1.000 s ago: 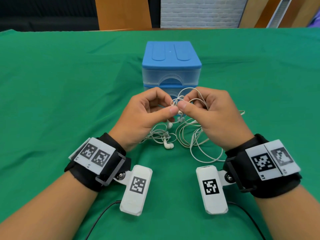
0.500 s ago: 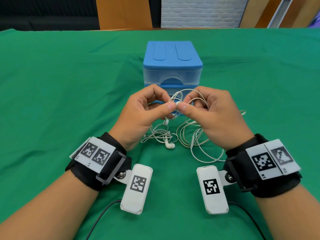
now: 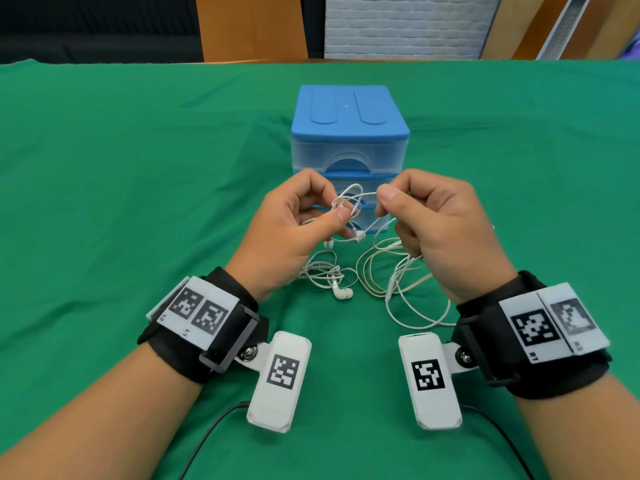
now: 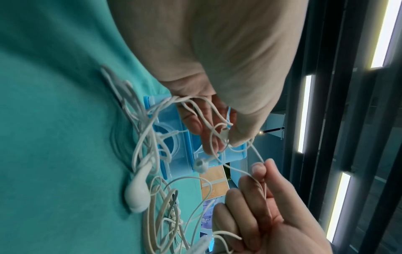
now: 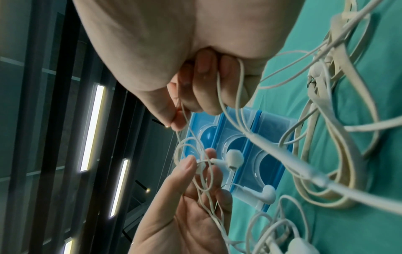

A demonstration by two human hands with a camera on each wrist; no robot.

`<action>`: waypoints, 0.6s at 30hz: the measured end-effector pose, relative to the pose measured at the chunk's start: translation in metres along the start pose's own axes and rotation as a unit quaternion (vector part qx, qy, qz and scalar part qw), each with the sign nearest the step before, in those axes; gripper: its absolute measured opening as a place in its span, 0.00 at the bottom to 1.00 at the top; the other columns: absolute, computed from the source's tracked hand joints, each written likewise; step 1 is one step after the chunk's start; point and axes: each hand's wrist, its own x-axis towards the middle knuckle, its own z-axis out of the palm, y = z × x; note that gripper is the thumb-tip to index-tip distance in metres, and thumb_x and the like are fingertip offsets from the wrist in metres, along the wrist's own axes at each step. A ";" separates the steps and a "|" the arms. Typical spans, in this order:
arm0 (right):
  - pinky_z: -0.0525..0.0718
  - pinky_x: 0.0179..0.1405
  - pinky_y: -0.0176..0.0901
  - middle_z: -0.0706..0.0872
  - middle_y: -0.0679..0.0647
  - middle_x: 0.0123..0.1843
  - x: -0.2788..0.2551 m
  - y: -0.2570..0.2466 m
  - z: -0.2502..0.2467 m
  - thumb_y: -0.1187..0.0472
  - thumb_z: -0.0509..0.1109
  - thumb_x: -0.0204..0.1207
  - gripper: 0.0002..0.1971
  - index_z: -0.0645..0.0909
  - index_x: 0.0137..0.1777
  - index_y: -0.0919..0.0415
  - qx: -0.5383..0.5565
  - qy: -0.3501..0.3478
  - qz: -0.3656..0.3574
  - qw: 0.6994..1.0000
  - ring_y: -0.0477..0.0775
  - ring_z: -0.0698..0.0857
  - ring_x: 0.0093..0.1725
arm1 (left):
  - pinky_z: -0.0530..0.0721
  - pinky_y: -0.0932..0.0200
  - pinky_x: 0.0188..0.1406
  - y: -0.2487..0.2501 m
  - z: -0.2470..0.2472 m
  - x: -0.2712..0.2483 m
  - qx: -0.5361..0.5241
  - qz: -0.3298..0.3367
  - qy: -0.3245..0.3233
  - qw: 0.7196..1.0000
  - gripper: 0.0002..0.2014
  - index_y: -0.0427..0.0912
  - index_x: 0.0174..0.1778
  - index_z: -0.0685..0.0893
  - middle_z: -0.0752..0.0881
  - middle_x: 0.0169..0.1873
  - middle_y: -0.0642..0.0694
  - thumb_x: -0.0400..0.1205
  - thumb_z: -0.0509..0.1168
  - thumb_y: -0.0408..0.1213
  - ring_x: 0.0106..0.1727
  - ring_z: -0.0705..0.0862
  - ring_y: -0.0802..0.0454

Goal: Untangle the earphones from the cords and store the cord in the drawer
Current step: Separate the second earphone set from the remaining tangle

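Nearest the camera, low in the head view, loose coils of the white tangle point(image 3: 398, 289) lie on the green worktop point(image 3: 138, 202), with one earbud point(image 3: 343, 293) resting at frame centre. Above them the left hand point(image 3: 294, 233) pinches a knotted cluster of thin wire between thumb and forefinger, while the right hand point(image 3: 443, 230) pinches a single strand, drawn taut between the two grips. A second earbud point(image 4: 201, 165) dangles below the knot. Behind the hands, at centre frame, stands the blue drawer unit point(image 3: 349, 133), all drawers closed. Pulling the taut strand harder would likely cinch the knot rather than free it, and could strain the thin wire.
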 end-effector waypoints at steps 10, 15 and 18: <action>0.63 0.21 0.26 0.72 0.38 0.18 0.002 0.008 -0.005 0.62 0.71 0.83 0.12 0.83 0.37 0.63 -0.048 0.056 0.038 0.997 0.40 0.66 0.17 | 0.86 0.53 0.43 -0.002 -0.003 0.000 -0.004 0.013 0.021 1.000 0.06 0.38 0.47 0.85 0.87 0.39 0.45 0.78 0.75 0.26 0.36 0.87 0.50; 0.59 0.30 0.45 0.72 0.53 0.24 -0.001 0.008 -0.001 0.59 0.80 0.75 0.07 0.88 0.42 0.63 -0.046 0.022 0.029 0.998 0.53 0.65 0.26 | 0.85 0.52 0.45 -0.001 -0.003 0.000 -0.005 0.018 0.014 1.000 0.06 0.36 0.47 0.87 0.88 0.38 0.45 0.78 0.75 0.26 0.37 0.85 0.52; 0.53 0.30 0.49 0.60 0.53 0.25 -0.001 0.010 0.001 0.59 0.82 0.73 0.06 0.89 0.43 0.61 -0.066 0.006 0.035 0.997 0.52 0.57 0.27 | 0.85 0.46 0.47 -0.002 -0.003 -0.001 -0.009 0.020 0.004 1.000 0.07 0.36 0.48 0.87 0.88 0.40 0.42 0.77 0.76 0.28 0.40 0.84 0.49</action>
